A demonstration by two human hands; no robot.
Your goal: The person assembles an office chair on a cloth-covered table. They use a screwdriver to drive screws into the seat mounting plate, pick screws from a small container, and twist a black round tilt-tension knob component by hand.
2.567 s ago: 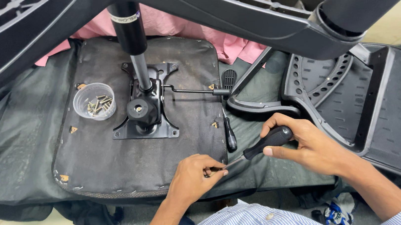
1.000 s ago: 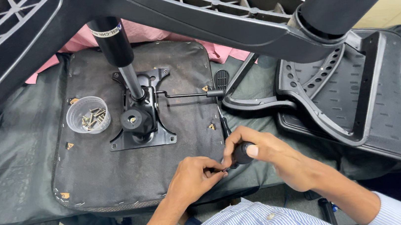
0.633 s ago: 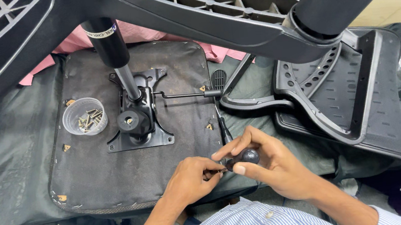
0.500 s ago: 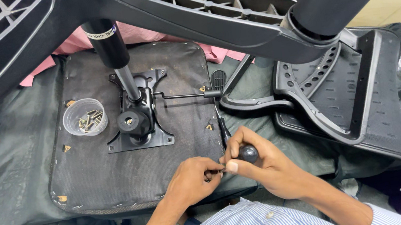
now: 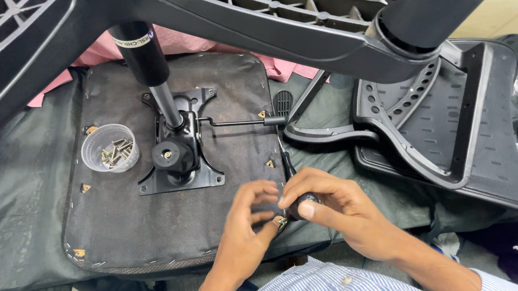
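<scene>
Screwdriver stands at the near right corner of the upturned seat base, its black handle clasped in the right hand; left hand pinches the small screw steady beneath, while a cup of screws waits alongside

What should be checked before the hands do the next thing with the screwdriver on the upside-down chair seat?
1. Right hand grips the black screwdriver handle: ok.
2. Left hand steadies things at the seat's near right corner, fingers by a small brass-coloured fitting: ok.
3. Screwdriver tip seated in a screw: cannot tell, the fingers hide it.
4. Spare screws within reach: ok, the clear cup of screws stands upright on the seat underside.
5. Metal mechanism plate lies flat on the seat: ok.
6. Room overhead: not ok, the black chair base hangs close above the work.
</scene>
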